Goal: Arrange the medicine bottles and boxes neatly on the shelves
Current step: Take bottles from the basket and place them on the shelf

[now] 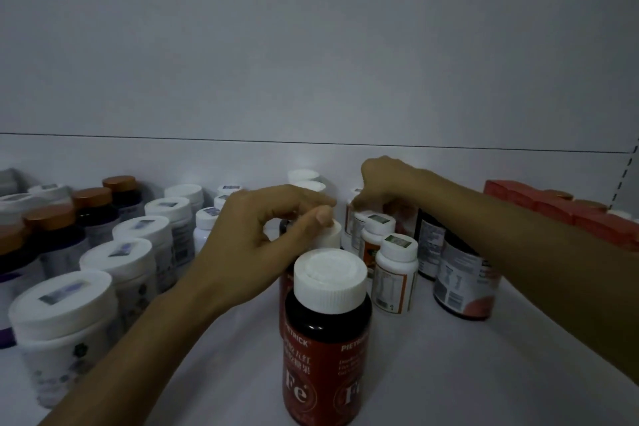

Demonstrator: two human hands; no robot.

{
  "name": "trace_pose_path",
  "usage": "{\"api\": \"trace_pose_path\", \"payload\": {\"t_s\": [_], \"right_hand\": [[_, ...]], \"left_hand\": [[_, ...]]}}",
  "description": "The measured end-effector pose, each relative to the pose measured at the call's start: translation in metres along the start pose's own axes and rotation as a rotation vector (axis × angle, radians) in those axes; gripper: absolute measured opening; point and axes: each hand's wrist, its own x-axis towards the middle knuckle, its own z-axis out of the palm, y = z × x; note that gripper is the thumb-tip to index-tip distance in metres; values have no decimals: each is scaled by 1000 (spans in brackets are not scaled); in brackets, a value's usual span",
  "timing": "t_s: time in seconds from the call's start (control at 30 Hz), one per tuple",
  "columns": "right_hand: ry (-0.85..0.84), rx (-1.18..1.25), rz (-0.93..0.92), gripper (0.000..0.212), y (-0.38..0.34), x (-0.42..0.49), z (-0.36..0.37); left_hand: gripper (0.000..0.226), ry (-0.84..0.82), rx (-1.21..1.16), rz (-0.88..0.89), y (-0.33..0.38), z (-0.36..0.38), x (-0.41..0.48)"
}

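A white shelf (484, 373) holds many medicine bottles in dim light. A dark red bottle (325, 367) with a white cap and "Fe" label stands at the front centre. Right behind it stands a second red bottle, and my left hand (262, 239) pinches its white cap (333, 235) between thumb and curled fingers. My right hand (390, 183) reaches to the back, fingers curled down over the top of a labelled bottle (352, 223). That bottle's cap is hidden by the fingers.
Rows of white jars (69, 315) and copper-capped dark bottles (52, 228) fill the left. Small white bottles (396, 273) with orange labels stand right of centre, with dark bottles (460, 284) under my right forearm. Red boxes (553, 207) line the far right.
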Motion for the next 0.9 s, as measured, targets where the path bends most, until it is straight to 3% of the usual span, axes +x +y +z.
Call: {"api": "trace_pose_path", "payload": {"t_s": [0.1, 0.23, 0.4, 0.5, 0.57, 0.73, 0.9], "right_hand": [[45, 90, -27, 39, 1, -7, -11], [315, 209, -82, 27, 8, -40, -43], [628, 783, -262, 22, 12, -98, -62], [649, 1195, -429, 23, 6, -121, -57], [624, 1338, -537, 25, 0, -128, -52], [601, 1438, -697, 36, -8, -123, -55], [512, 1486, -680, 53, -10, -112, -42]], "left_hand": [[34, 111, 50, 93, 3, 0, 4], [40, 277, 15, 108, 4, -5, 3], [38, 345, 18, -9, 4, -7, 3], [42, 353, -45, -58, 7, -5, 6], [44, 324, -118, -80, 14, -5, 11], [33, 258, -355, -112, 39, -14, 41], [45, 226, -298, 9, 28, -14, 46]]}}
